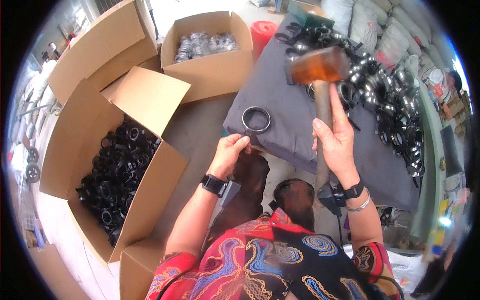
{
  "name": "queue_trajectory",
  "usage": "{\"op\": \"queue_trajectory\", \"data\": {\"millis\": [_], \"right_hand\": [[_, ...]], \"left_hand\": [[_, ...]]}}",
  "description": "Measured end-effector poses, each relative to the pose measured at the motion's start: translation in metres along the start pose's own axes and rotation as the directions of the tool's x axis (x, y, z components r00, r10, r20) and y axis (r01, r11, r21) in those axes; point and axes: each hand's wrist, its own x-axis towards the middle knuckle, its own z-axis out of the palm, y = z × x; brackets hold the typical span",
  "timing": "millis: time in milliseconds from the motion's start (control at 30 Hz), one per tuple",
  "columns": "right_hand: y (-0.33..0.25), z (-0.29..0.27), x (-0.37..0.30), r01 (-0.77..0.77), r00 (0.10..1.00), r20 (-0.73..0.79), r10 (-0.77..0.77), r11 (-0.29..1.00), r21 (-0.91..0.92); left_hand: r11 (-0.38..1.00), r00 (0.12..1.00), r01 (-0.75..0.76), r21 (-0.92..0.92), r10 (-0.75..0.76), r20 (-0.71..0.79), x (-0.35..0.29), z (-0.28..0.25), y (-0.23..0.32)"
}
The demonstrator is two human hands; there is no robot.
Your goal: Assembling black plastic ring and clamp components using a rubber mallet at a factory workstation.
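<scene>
My left hand (231, 151) pinches the short black handle of a ring-shaped part (256, 120), black with a shiny metal inner rim. The ring lies at the near left corner of the grey cloth-covered table (285, 115). In my right hand (337, 142) is a mallet (320, 65) with a wooden handle and an amber-brown head, slightly blurred. Its head is raised over the table, apart from the ring, and the fingers wrap the handle with the index finger stretched along it.
A heap of black and silver ring parts (372, 82) covers the table's far and right side. On the left, an open cardboard box (150, 200) holds many black parts. Another box (210, 75) holds plastic-wrapped silver rings. A red roll (263, 35) stands beside it; white sacks (367, 25) are stacked behind.
</scene>
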Motion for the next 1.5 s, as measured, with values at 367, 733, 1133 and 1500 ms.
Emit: {"op": "queue_trajectory", "data": {"millis": [367,733,1133,1500], "right_hand": [[0.035,-0.002,-0.048,0.091,0.978,0.202,-0.049,0.975,-0.203],[0.024,0.045,0.005,0.110,0.841,0.514,0.170,0.876,-0.470],[0.076,0.038,0.060,0.496,0.861,0.303,-0.409,0.806,-0.323],[0.043,0.011,0.014,-0.368,0.883,0.307,0.355,0.930,-0.014]], "left_hand": [[1.000,0.999,0.023,0.003,-0.023,0.032,0.005,0.003,0.000],[1.000,0.999,0.026,0.015,-0.026,0.022,0.010,0.005,0.002],[0.995,0.995,0.097,-0.004,-0.097,0.015,-0.001,0.010,0.001],[0.996,0.996,0.080,-0.028,-0.078,0.050,0.014,-0.002,-0.003]]}}
